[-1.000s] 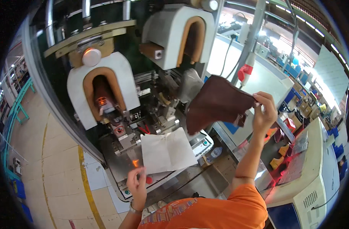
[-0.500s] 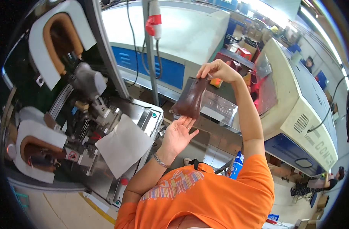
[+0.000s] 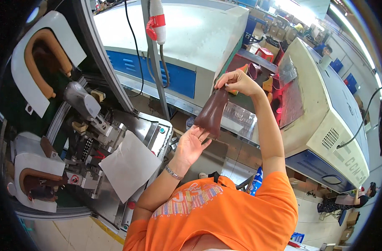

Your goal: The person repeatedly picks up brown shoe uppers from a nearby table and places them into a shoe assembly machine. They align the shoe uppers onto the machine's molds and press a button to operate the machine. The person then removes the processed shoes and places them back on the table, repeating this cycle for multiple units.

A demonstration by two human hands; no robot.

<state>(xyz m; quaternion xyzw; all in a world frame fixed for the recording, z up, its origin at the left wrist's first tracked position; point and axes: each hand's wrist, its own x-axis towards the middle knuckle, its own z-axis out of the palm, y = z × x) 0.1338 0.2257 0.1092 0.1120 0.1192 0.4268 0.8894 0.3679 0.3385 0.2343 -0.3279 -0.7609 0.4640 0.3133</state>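
My right hand (image 3: 237,82) pinches the narrow upper end of a dark brown leather shoe upper (image 3: 212,112). The piece hangs slanting, its smooth broad end lower and to the left. Below that end is my left hand (image 3: 191,146), palm turned up, fingers stretched out and thumb apart. Its fingertips reach the lower edge of the leather; whether they press on it I cannot tell. A metal-banded watch (image 3: 173,172) circles my left wrist.
Left stands a machine with padded U-shaped moulds (image 3: 43,54) and a white sheet (image 3: 130,167) over its metal table. A cream machine (image 3: 320,121) with a red-lit opening stands right, with more shoe pieces (image 3: 251,71) on its conveyor. A red-and-white plug (image 3: 156,23) hangs by a post.
The whole view has shifted slightly. The shoe upper has turned a little, with its broad end still down. My left fingers sit closer against its lower left edge; my right hand keeps its pinch.
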